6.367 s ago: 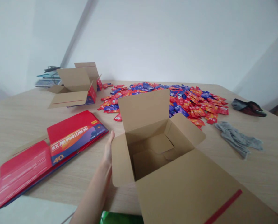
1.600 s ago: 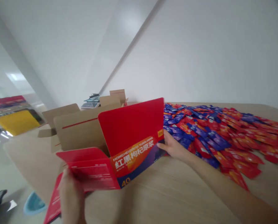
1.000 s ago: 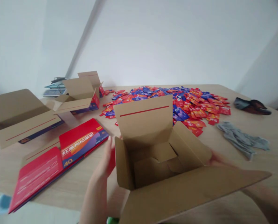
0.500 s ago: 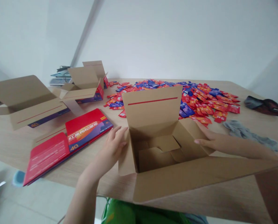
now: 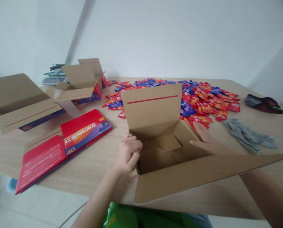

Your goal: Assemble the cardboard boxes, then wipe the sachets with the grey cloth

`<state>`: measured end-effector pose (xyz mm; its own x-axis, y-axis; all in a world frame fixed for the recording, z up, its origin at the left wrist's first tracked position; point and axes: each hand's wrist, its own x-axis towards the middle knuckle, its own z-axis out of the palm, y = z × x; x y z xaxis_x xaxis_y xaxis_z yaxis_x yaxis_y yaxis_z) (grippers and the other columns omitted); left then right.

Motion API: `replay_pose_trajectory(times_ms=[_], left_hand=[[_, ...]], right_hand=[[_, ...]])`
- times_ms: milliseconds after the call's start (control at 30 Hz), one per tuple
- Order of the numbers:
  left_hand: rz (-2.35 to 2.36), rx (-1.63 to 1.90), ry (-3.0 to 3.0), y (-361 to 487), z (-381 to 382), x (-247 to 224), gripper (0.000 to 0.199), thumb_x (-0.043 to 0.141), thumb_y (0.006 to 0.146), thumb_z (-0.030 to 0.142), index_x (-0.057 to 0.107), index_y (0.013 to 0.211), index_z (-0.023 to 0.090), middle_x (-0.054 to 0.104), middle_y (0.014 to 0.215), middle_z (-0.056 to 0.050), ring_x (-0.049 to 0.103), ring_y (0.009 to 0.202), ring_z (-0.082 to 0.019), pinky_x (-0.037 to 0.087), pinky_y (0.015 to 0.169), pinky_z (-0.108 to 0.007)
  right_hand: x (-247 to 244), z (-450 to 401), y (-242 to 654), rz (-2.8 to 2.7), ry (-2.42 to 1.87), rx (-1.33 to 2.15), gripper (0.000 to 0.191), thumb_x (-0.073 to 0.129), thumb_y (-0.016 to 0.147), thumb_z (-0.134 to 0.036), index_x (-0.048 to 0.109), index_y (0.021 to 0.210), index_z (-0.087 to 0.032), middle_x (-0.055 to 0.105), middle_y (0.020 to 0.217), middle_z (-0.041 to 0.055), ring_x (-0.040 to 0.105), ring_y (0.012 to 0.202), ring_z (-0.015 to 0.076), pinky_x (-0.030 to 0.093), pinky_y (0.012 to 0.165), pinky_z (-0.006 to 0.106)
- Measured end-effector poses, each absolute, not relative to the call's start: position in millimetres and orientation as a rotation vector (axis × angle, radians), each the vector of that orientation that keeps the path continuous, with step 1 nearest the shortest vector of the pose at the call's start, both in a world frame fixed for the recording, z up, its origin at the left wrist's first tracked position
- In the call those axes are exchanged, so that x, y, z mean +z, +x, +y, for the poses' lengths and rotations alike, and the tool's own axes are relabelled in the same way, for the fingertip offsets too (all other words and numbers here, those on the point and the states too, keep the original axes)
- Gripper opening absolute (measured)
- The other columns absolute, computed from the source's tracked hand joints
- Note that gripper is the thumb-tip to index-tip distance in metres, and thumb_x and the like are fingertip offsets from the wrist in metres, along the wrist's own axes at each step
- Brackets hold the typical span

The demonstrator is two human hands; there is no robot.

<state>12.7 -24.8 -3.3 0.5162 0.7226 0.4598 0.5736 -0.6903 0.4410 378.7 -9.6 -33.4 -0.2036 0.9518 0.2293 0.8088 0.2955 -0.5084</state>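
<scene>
An open cardboard box [image 5: 160, 161] stands in front of me, brown inside, with its back flap raised and its front flap folded out towards me. My left hand [image 5: 129, 152] is closed over the box's left edge, fingers curled over the rim. Over on the right side, my right hand [image 5: 204, 139] grips the box wall, its thumb towards the inside and its fingers stretched along the edge. Folded box flaps lie inside at the bottom, and no packets show in there.
Behind the box spreads a heap of red and purple sachets [image 5: 203, 101]. Flattened red cartons [image 5: 84, 133] lie to the left, with several open boxes [image 5: 34, 109] beyond. Grey gloves [image 5: 250, 136] and a dark curved object [image 5: 263, 104] are on the right of the wooden table [image 5: 94, 167].
My left hand has moved right and up, from resting beside the left flap to closing over the left edge. My right hand stays at the right wall. The view has shifted slightly.
</scene>
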Motion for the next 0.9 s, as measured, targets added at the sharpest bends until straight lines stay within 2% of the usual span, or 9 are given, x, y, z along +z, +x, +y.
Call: replay_pose_trajectory(times_ms=[67,100,267,333,433,533,633,733,900], left_hand=[[1.099,0.777,2.594,12.9,-22.8,5.3,0.023,0.032,0.083,0.022,0.038,0.060,0.023,0.050,0.056,-0.001,0.045,0.061,-0.018,0.033,0.073,-0.039],[1.098,0.724,2.622,13.6,-21.7,9.3,0.021,0.033,0.081,0.021,0.038,0.060,0.023,0.051,0.057,-0.001,0.045,0.061,-0.018,0.032,0.072,-0.039],[1.148,0.636,2.688,20.6,-16.4,16.1,0.021,0.034,0.079,0.022,0.038,0.059,0.022,0.053,0.058,-0.003,0.046,0.062,-0.019,0.033,0.068,-0.038],[1.176,0.635,2.688,23.4,-14.5,14.3,0.022,0.034,0.080,0.022,0.039,0.058,0.022,0.053,0.058,-0.003,0.047,0.062,-0.019,0.033,0.070,-0.037],[1.188,0.655,2.689,26.7,-12.1,11.2,0.023,0.033,0.081,0.022,0.040,0.058,0.022,0.053,0.058,-0.002,0.047,0.063,-0.018,0.034,0.072,-0.037],[1.180,0.665,2.691,28.4,-10.3,10.1,0.024,0.034,0.080,0.022,0.040,0.057,0.022,0.053,0.057,-0.002,0.046,0.063,-0.018,0.033,0.072,-0.037],[1.164,0.662,2.693,28.8,-9.1,11.8,0.025,0.034,0.080,0.022,0.039,0.056,0.021,0.052,0.057,-0.001,0.046,0.063,-0.017,0.033,0.071,-0.036],[1.151,0.652,2.693,28.4,-8.8,15.0,0.025,0.035,0.081,0.022,0.038,0.056,0.021,0.051,0.056,-0.001,0.047,0.063,-0.017,0.032,0.071,-0.035],[1.144,0.633,2.687,27.4,-10.1,17.6,0.025,0.036,0.082,0.022,0.037,0.057,0.021,0.050,0.057,0.000,0.047,0.063,-0.016,0.032,0.072,-0.034]], right_hand=[[-0.8,-3.4,368.2,-2.003,-1.661,0.061,0.092,0.063,0.071,-0.059,0.040,0.148,-0.015,0.027,0.159,0.0167,0.015,0.148,0.0425,0.020,0.114,0.066],[17.9,-2.2,365.0,-2.021,-1.648,0.014,0.093,0.063,0.071,-0.060,0.038,0.149,-0.015,0.025,0.160,0.0165,0.016,0.148,0.0424,0.019,0.115,0.066],[85.1,-26.5,369.3,-2.415,-1.433,0.775,0.062,0.058,0.080,-0.066,0.060,0.133,-0.033,0.060,0.137,0.0073,0.054,0.129,0.0313,0.044,0.106,0.048],[83.3,-46.5,367.9,-2.567,-1.356,1.011,0.074,0.068,0.072,-0.067,0.055,0.138,-0.035,0.060,0.137,0.0076,0.056,0.126,0.0312,0.049,0.101,0.044],[52.7,-72.9,349.2,-2.680,-1.381,0.698,0.097,0.081,0.062,-0.058,0.044,0.147,-0.028,0.053,0.144,0.0138,0.052,0.128,0.0354,0.045,0.102,0.049],[16.6,-82.6,322.7,-2.596,-1.483,0.184,0.047,0.073,0.076,-0.040,0.064,0.116,-0.017,0.065,0.118,0.0171,0.059,0.107,0.0352,0.046,0.090,0.053],[2.3,-78.1,310.0,-2.564,-1.488,0.024,0.015,0.064,0.084,-0.031,0.063,0.088,-0.017,0.066,0.093,0.0127,0.058,0.087,0.0293,0.044,0.076,0.045],[14.6,-68.5,312.6,-2.582,-1.449,0.190,0.016,0.063,0.085,-0.035,0.062,0.089,-0.019,0.066,0.094,0.0094,0.058,0.091,0.0278,0.042,0.079,0.042],[55.3,-35.9,311.3,-2.658,-1.305,0.908,0.033,0.044,0.094,-0.048,0.067,0.097,-0.024,0.069,0.098,0.0065,0.063,0.090,0.0231,0.045,0.078,0.035]])
